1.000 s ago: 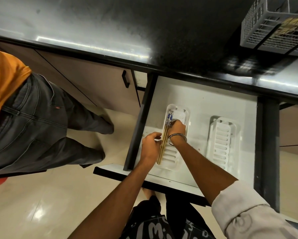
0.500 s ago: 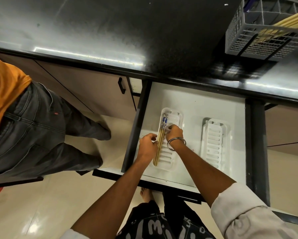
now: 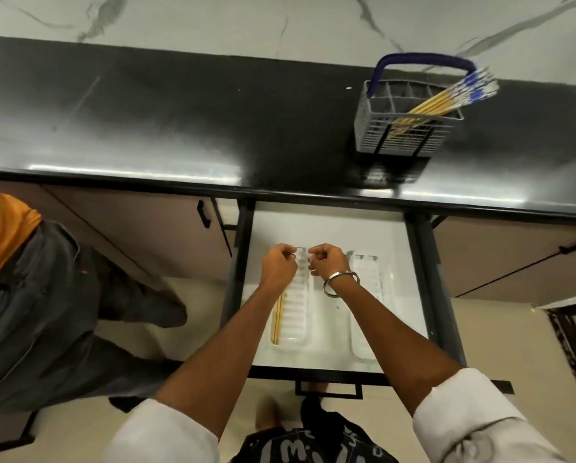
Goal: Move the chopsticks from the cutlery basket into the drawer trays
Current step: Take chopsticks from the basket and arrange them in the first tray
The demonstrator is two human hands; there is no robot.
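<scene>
Both hands are seen loosely curled and empty above the left tray (image 3: 296,315): left hand (image 3: 277,266), right hand (image 3: 328,262). One pair of chopsticks (image 3: 277,317) lies at its 9 o'clock edge. Remaining chopsticks (image 3: 446,98) lean from the basket (image 3: 405,128) at 1 o'clock on the counter (image 3: 179,121); a careless pull could tip the basket.

Both hands (image 3: 301,267) hover curled above the left tray (image 3: 293,315) holding two chopsticks (image 3: 276,317).
</scene>
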